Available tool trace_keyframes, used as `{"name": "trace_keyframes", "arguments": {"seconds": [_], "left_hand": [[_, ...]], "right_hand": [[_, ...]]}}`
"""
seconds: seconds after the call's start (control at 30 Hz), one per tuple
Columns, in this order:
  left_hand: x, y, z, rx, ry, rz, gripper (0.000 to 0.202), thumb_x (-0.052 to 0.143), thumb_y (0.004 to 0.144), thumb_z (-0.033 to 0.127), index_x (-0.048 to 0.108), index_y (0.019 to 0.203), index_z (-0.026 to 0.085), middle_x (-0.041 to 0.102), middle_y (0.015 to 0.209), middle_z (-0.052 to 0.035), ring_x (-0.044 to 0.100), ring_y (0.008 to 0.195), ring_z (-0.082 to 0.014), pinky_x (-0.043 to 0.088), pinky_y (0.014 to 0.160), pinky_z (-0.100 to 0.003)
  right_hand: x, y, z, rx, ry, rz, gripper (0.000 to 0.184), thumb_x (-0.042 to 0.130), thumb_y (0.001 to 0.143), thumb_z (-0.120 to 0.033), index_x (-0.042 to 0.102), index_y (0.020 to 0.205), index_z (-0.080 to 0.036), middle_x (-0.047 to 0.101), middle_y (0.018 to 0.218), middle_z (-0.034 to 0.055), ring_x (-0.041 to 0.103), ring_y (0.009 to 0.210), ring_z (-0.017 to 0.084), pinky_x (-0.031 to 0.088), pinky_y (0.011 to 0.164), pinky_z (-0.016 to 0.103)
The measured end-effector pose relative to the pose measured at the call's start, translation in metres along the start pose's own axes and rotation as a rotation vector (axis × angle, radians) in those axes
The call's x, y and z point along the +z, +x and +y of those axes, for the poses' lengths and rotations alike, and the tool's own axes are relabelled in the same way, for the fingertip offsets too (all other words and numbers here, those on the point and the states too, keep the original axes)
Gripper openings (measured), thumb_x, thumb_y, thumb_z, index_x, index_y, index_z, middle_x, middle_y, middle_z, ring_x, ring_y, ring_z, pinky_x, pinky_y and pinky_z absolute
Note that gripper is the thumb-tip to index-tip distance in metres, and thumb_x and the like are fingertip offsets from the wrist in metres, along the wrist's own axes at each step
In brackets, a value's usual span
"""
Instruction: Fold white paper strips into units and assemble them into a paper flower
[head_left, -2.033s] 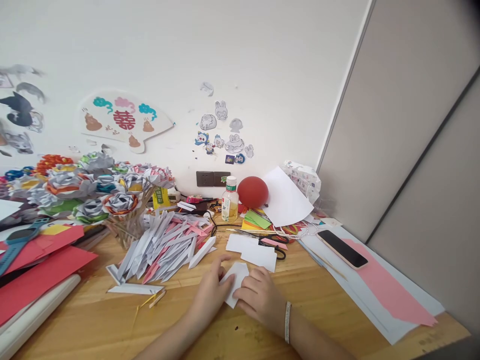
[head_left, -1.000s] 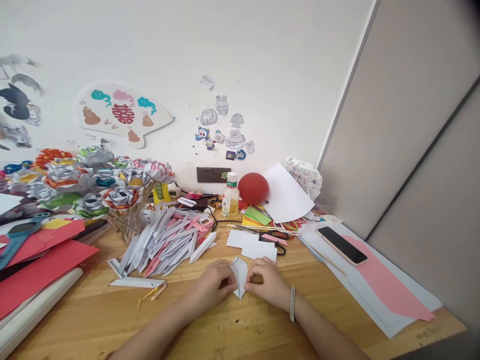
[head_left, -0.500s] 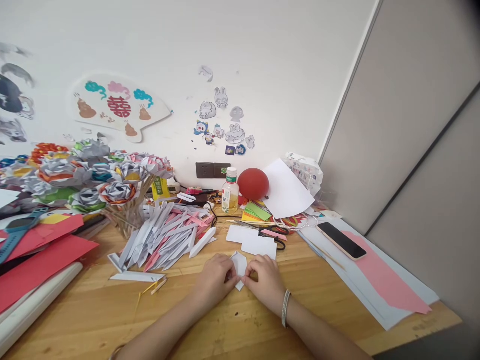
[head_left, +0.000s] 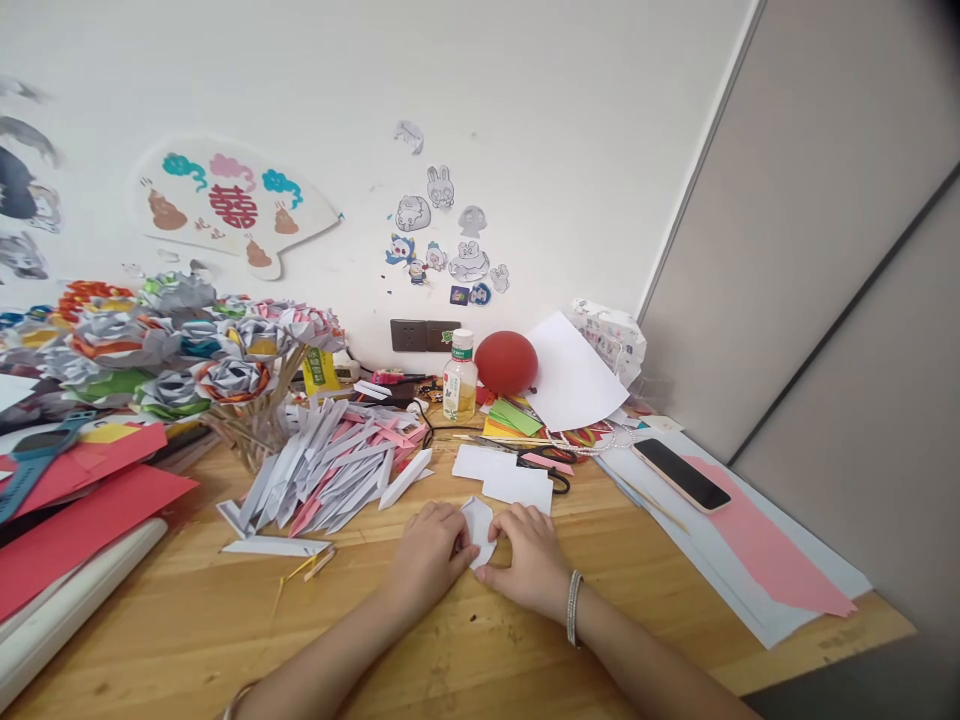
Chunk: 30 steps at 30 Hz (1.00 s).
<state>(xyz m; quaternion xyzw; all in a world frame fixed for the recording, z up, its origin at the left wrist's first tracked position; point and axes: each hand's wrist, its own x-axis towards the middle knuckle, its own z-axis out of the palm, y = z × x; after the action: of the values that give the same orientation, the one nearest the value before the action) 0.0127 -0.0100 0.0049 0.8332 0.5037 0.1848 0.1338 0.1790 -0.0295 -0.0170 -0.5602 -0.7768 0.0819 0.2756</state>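
Note:
Both my hands rest on the wooden table (head_left: 420, 640) and pinch a small folded white paper piece (head_left: 478, 524) between them. My left hand (head_left: 431, 550) grips its left edge with curled fingers. My right hand (head_left: 529, 560), with a bracelet on the wrist, holds its right and lower edge, the thumb pressed on the fold. Just beyond them lie two flat white paper rectangles (head_left: 504, 476). A heap of folded white and pink paper strips (head_left: 334, 465) lies to the upper left of my left hand.
Paper roses (head_left: 180, 350) stand at the left, above red sheets (head_left: 82, 520). A bottle (head_left: 459, 378), a red balloon (head_left: 506, 362), scissors (head_left: 551, 470) and coloured papers sit at the back. A phone (head_left: 681, 474) lies on pink and white sheets at the right.
Over two seconds my hands went from flattening the white paper on the table to pinching it into a narrower, pointed fold. The view has drifted slightly.

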Motion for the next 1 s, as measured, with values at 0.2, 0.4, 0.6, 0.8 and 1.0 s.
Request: {"name": "trace_keyframes", "arguments": {"seconds": [0.2, 0.4, 0.6, 0.8, 1.0], "left_hand": [[-0.003, 0.000, 0.003, 0.000, 0.011, -0.009, 0.012, 0.055, 0.073, 0.029, 0.055, 0.067, 0.019, 0.058, 0.078, -0.0038, 0.050, 0.081, -0.0220, 0.035, 0.070, -0.031], [0.000, -0.001, 0.000, -0.002, 0.018, 0.010, 0.014, 0.055, 0.073, 0.032, 0.055, 0.066, 0.019, 0.058, 0.078, -0.0029, 0.050, 0.081, -0.0221, 0.035, 0.069, -0.031], [-0.001, -0.001, -0.006, -0.053, 0.078, 0.061, 0.022, 0.062, 0.068, 0.040, 0.054, 0.067, 0.019, 0.058, 0.077, -0.0029, 0.051, 0.079, -0.0230, 0.036, 0.069, -0.032], [-0.010, 0.002, -0.026, 0.075, 0.065, 0.098, 0.022, 0.059, 0.074, 0.037, 0.058, 0.086, 0.018, 0.060, 0.093, -0.0066, 0.051, 0.092, -0.0241, 0.041, 0.078, -0.036], [-0.014, 0.006, -0.046, 0.373, 0.015, -0.003, 0.034, 0.045, 0.085, 0.026, 0.049, 0.119, 0.025, 0.052, 0.124, -0.0052, 0.043, 0.116, -0.0182, 0.035, 0.099, -0.035]], "right_hand": [[0.002, 0.002, 0.002, 0.034, 0.054, 0.046, 0.015, 0.065, 0.066, -0.026, 0.053, 0.075, -0.021, 0.055, 0.077, -0.0015, 0.048, 0.078, 0.018, 0.032, 0.072, 0.030], [0.005, 0.005, 0.003, 0.066, 0.074, 0.123, 0.015, 0.047, 0.073, -0.007, 0.052, 0.076, -0.020, 0.056, 0.071, -0.0016, 0.051, 0.072, 0.016, 0.033, 0.068, 0.028], [0.005, 0.002, -0.001, 0.066, 0.032, 0.110, 0.035, 0.070, 0.058, -0.036, 0.052, 0.085, -0.021, 0.056, 0.078, 0.0011, 0.050, 0.076, 0.021, 0.034, 0.070, 0.032], [-0.001, 0.004, 0.000, 0.053, 0.058, 0.015, 0.033, 0.070, 0.058, -0.030, 0.053, 0.086, -0.022, 0.056, 0.080, -0.0008, 0.050, 0.078, 0.019, 0.035, 0.072, 0.031], [-0.021, 0.012, 0.017, -0.091, 0.269, -0.138, 0.031, 0.068, 0.062, -0.014, 0.056, 0.090, -0.022, 0.060, 0.084, -0.0013, 0.051, 0.083, 0.017, 0.039, 0.073, 0.028]]}}
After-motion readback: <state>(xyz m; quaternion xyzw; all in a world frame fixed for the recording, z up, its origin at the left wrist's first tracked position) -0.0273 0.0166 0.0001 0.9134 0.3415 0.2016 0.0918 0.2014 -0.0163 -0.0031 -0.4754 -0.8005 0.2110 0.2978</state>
